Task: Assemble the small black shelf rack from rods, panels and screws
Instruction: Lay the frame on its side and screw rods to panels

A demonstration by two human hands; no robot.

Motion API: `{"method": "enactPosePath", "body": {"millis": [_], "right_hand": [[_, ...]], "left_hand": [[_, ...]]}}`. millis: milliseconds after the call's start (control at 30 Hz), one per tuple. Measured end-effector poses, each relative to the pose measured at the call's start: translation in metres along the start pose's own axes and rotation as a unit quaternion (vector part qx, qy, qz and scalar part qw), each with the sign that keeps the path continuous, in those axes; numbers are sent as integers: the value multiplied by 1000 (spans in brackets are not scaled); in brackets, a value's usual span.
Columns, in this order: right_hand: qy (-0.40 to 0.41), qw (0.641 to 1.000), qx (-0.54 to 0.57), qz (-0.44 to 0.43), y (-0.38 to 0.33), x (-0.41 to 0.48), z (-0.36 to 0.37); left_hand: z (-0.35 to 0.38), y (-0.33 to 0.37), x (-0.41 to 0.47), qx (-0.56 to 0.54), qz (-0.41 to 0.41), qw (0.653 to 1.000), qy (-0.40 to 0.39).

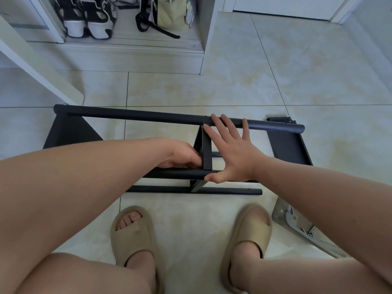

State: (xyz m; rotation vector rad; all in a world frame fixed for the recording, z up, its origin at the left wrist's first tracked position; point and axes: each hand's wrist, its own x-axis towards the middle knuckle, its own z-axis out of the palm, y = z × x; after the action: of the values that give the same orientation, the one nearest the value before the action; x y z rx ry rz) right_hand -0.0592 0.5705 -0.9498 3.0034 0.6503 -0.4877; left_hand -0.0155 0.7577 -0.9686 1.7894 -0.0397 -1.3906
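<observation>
My right hand (231,153) is spread flat, fingertips on the far rod (148,115) and thumb on the near rod (174,174), bracing the middle panel (206,149) between them. My left hand (182,155) curls against that panel's left side; whether it pinches a screw, I cannot tell. Best to hold the panel square while fastening.

home entryway, sneakers (84,18), tiled floor (275,71)
</observation>
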Motion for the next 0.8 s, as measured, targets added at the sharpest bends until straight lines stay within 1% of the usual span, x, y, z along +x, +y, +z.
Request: {"method": "enactPosePath", "body": {"millis": [200, 800], "right_hand": [[-1, 1000, -2, 0, 0, 1, 0], [1, 1000, 11, -4, 0, 0, 1]], "left_hand": [[-6, 0, 0, -34, -42, 997, -57], [-5, -5, 6, -69, 19, 996, -45]]}}
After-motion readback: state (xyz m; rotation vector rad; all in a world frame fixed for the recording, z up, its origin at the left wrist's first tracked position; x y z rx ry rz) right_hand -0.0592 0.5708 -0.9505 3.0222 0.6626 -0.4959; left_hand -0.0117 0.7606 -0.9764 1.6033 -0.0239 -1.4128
